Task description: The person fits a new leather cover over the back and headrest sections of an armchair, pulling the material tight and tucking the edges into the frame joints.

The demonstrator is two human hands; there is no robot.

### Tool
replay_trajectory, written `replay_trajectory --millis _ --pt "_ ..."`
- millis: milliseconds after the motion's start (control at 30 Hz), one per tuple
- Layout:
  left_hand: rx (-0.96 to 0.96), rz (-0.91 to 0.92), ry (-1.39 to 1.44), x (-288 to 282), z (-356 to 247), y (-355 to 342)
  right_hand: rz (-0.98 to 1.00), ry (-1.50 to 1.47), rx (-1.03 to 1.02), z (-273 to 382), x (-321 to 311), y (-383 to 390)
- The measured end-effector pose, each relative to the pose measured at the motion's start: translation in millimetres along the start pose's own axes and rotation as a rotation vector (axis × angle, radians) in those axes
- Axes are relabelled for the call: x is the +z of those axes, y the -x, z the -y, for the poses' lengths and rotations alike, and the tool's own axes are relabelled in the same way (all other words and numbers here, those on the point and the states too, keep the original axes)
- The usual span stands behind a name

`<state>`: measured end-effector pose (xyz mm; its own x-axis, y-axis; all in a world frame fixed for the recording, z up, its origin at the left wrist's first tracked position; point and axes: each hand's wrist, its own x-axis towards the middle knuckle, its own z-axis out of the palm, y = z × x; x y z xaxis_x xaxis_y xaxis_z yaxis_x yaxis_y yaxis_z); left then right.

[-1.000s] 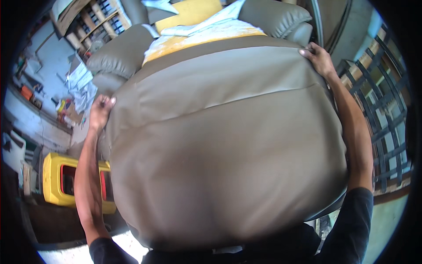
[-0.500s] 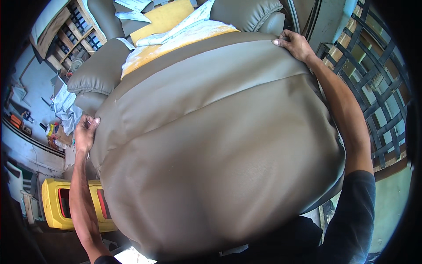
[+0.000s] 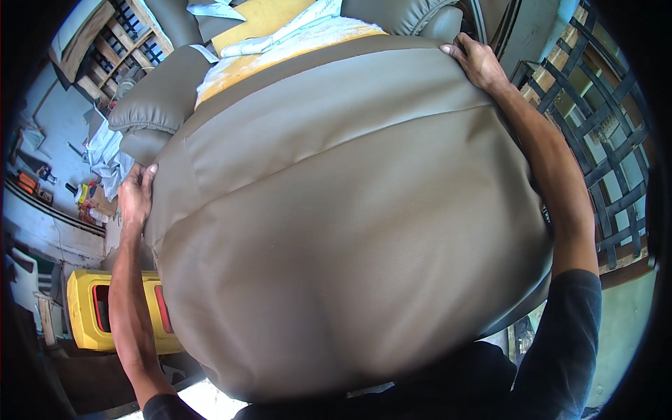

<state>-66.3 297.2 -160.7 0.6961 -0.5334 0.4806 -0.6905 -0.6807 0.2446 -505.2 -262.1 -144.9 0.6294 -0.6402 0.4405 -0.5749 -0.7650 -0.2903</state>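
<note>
A wide grey-brown leather upholstery cover (image 3: 336, 203) fills the middle of the view. It has a long seam across its upper part and a pale cut line near its far edge. My left hand (image 3: 136, 196) grips the cover's left edge, thumb at the rim and the other fingers partly hidden. At the far right corner, my right hand (image 3: 480, 64) pinches the cover between thumb and fingers. Just beyond the far edge lies yellow foam (image 3: 217, 80) with white wadding (image 3: 287, 50) on top. The cover's near end hangs down close to my body.
Matching padded armrests stand beyond, one at left (image 3: 157, 94) and one at right (image 3: 392, 15). A yellow plastic stool-like item (image 3: 87, 308) is beneath my left forearm. A wooden frame with woven black straps (image 3: 609, 154) leans at right. Another wooden frame (image 3: 112, 52) stands far left.
The whole scene sits slightly higher in the picture, sofa parts included. Both hands keep hold of the cover's edges, with little visible movement relative to it.
</note>
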Motion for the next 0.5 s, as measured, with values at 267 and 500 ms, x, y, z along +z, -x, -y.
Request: replay_trajectory --millis 267,500 --pt "0.017 0.063 0.103 6 11 -9 -0.002 -0.048 0.047 1 5 -1" --pt "0.042 0.055 -0.016 -9 -4 0 0.034 -0.040 0.024 -3 -4 -2"
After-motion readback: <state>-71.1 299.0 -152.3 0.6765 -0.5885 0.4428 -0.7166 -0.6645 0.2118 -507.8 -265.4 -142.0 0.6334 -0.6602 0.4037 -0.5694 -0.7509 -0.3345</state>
